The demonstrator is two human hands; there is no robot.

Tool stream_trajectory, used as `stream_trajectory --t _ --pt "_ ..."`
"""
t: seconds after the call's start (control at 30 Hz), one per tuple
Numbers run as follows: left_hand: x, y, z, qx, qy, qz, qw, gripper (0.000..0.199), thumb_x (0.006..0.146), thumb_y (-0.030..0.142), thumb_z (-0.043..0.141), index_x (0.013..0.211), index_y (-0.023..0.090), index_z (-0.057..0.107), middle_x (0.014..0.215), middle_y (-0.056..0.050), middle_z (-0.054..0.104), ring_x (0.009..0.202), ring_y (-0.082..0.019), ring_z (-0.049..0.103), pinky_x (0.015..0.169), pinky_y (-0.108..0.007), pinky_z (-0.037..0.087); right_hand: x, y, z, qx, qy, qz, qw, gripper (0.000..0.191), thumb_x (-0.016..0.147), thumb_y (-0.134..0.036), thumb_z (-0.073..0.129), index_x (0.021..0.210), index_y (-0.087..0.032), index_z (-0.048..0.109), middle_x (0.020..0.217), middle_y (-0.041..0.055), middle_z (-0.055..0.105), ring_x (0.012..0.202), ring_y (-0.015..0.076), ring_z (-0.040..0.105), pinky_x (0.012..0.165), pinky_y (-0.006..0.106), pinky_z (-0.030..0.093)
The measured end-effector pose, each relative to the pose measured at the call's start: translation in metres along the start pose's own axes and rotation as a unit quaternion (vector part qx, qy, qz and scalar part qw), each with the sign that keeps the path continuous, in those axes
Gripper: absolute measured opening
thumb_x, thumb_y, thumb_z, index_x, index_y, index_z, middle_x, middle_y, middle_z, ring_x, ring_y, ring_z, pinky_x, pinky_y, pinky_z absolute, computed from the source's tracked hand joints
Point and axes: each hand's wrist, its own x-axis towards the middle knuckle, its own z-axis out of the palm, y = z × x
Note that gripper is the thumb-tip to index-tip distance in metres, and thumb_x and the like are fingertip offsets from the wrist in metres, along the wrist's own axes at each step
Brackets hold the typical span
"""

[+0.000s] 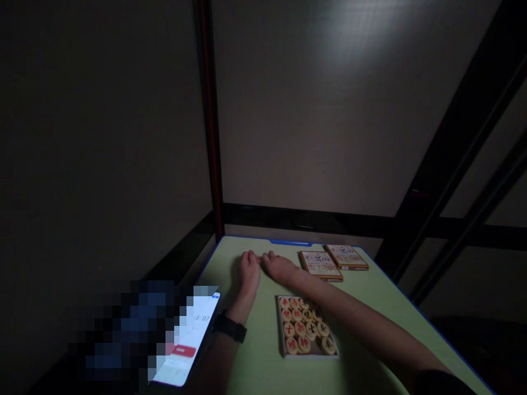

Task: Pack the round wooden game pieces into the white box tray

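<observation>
Facing each other above the far left part of the green counter point(255, 362), the left hand point(249, 269) and the right hand point(280, 267) are sitting close together with their fingers bending inward. The dimness is blurring the fingertips, so I cannot tell whether either grip is pressing together or pinching something small, or whether the hands are touching each other. The open box point(310, 356) is lying nearer the person, just below the right forearm point(349, 312), which is covering its upper right corner and cutting off some of the round pieces point(303, 344) there. Red and dark characters are showing on those pieces (several too smudged to read), and a gap is interrupting the bottom row. Beyond the forearm, two closed boxes, a nearer one point(320, 264) and a farther one point(346, 256), are resting side by side, their small print staying illegible. A dark band point(230, 326) is circling the left wrist, while a dark sleeve point(438, 382) is running out of view at the lower right. At the lower left, a lit phone point(189, 340) is glowing, with coarse pixel blocks hiding its left side and whatever is lying beside it.
</observation>
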Motion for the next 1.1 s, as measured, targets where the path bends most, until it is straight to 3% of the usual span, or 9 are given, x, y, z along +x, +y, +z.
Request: stream_trajectory --t 0.1,0.23,0.43,0.5,0.6,0.67,0.73,0.87,1.1 --pt "-0.003 0.005 0.003 0.04 -0.011 -0.008 0.999 0.022 0.092 0.023 0.036 0.087 0.019 0.057 0.094 -0.009 0.069 0.084 -0.018 0.066 0.072 -0.027 0.049 -0.012 0.003 -0.009 0.009 0.015 0.002 1.0 0.028 0.091 -0.008 0.039 0.117 -0.012 0.049 0.114 0.0183 0.06 0.096 0.0278 0.068 0.078 0.035 0.052" --pt "-0.014 0.013 0.007 0.079 -0.086 0.017 0.993 0.024 0.09 0.014 0.04 0.099 0.018 0.062 0.092 -0.007 0.072 0.079 -0.017 0.067 0.073 -0.027 0.05 -0.032 0.01 -0.015 0.035 0.049 0.004 0.998 0.024 0.094 -0.019 0.043 0.117 -0.013 0.046 0.111 0.0156 0.06 0.098 0.0261 0.065 0.079 0.032 0.049" --pt "-0.03 0.021 0.0 0.171 -0.158 0.091 0.968 0.022 0.087 0.01 0.048 0.087 0.017 0.068 0.098 -0.009 0.072 0.101 -0.021 0.064 0.095 -0.033 0.044 -0.044 0.023 0.011 0.073 0.033 0.014 0.997 0.02 0.096 -0.016 0.042 0.112 -0.014 0.052 0.108 0.0152 0.062 0.092 0.0246 0.066 0.074 0.031 0.047" --pt "-0.032 0.024 -0.005 0.216 -0.194 0.131 0.948 0.02 0.085 0.009 0.051 0.084 0.017 0.069 0.097 -0.009 0.072 0.101 -0.021 0.064 0.096 -0.032 0.044 -0.043 0.025 0.018 0.082 0.033 0.007 0.996 0.02 0.098 -0.02 0.04 0.112 -0.015 0.054 0.109 0.0144 0.062 0.09 0.0235 0.067 0.073 0.03 0.046" --pt "-0.036 0.035 -0.014 0.334 -0.237 0.202 0.89 0.022 0.09 0.012 0.048 0.09 0.017 0.069 0.099 -0.009 0.071 0.102 -0.02 0.064 0.094 -0.03 0.045 -0.04 0.029 0.019 0.102 0.044 0.0 0.994 0.023 0.1 -0.029 0.042 0.11 -0.015 0.057 0.107 0.0138 0.063 0.088 0.0221 0.066 0.073 0.029 0.044" --pt "-0.044 0.048 -0.023 0.403 -0.225 0.232 0.856 0.027 0.096 0.021 0.043 0.095 0.017 0.069 0.103 -0.01 0.069 0.102 -0.021 0.064 0.092 -0.031 0.047 -0.04 0.035 0.015 0.118 0.056 -0.001 0.991 0.023 0.099 -0.031 0.046 0.105 -0.015 0.06 0.102 0.0128 0.065 0.089 0.021 0.064 0.075 0.028 0.043" --pt "-0.057 0.061 -0.031 0.464 -0.214 0.233 0.827 0.03 0.098 0.03 0.041 0.101 0.016 0.068 0.109 -0.013 0.066 0.097 -0.023 0.066 0.086 -0.033 0.05 -0.042 0.042 0.01 0.134 0.074 0.006 0.988 0.023 0.099 -0.031 0.046 0.099 -0.014 0.062 0.097 0.0119 0.066 0.088 0.0199 0.063 0.076 0.027 0.041" --pt "-0.093 0.074 -0.041 0.527 -0.239 0.21 0.788 0.032 0.1 0.027 0.035 0.109 0.015 0.064 0.105 -0.016 0.065 0.089 -0.026 0.068 0.074 -0.036 0.054 -0.058 0.058 0.005 0.17 0.11 0.03 0.979 0.027 0.1 -0.029 0.041 0.093 -0.014 0.062 0.088 0.0097 0.067 0.08 0.0183 0.059 0.071 0.027 0.039" --pt "-0.124 0.054 -0.04 0.585 -0.251 0.186 0.748 0.028 0.093 0.007 0.038 0.109 0.014 0.061 0.104 -0.016 0.065 0.087 -0.026 0.07 0.071 -0.035 0.057 -0.091 0.066 0.01 0.32 0.212 0.051 0.922 0.025 0.095 -0.036 0.044 0.082 -0.019 0.058 0.076 0.0038 0.063 0.068 0.0169 0.054 0.066 0.027 0.039"
